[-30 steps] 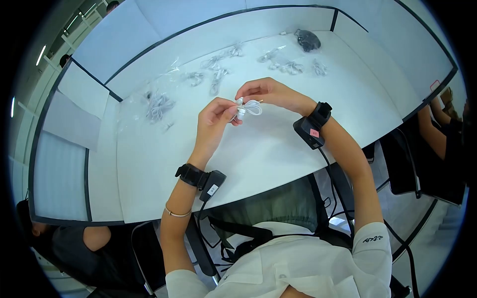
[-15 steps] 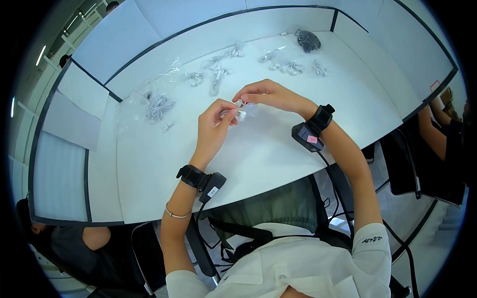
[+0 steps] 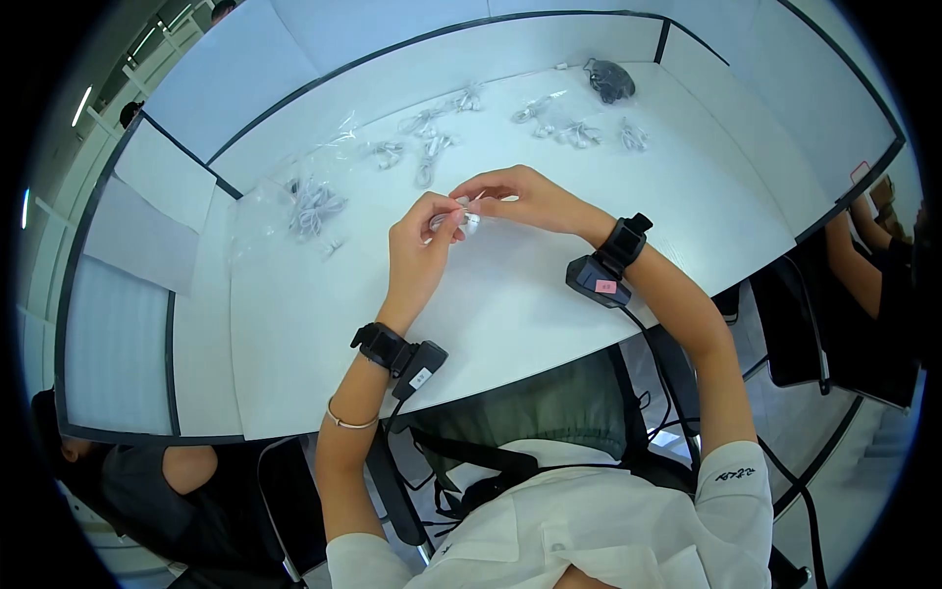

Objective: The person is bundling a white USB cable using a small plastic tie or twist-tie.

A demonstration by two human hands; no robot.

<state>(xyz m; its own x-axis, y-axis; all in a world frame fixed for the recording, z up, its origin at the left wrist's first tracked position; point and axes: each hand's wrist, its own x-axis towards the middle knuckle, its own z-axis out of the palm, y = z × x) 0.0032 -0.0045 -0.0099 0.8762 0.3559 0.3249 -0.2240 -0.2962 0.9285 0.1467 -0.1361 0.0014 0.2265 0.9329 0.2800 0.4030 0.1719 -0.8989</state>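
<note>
A small white coiled cable (image 3: 471, 224) is pinched between the fingers of my left hand (image 3: 420, 236), above the middle of the table. My right hand (image 3: 525, 199) meets it from the right, fingertips closed on the cable's upper part. The fingers cover much of the coil, so its ends cannot be made out. Beyond my hands lie more white cable bundles, one (image 3: 429, 162) just past my left fingers and another (image 3: 389, 153) to its left.
A larger heap of white cables (image 3: 316, 208) lies on the left with clear plastic bags. More bundles (image 3: 579, 133) and a dark pouch-like item (image 3: 610, 81) are at the back right. White partitions (image 3: 442, 64) enclose the table. People sit on both sides.
My right hand has shifted left and slightly down, closer to my left hand. The cable has turned and is now more covered by the fingers. My left hand has barely moved.
</note>
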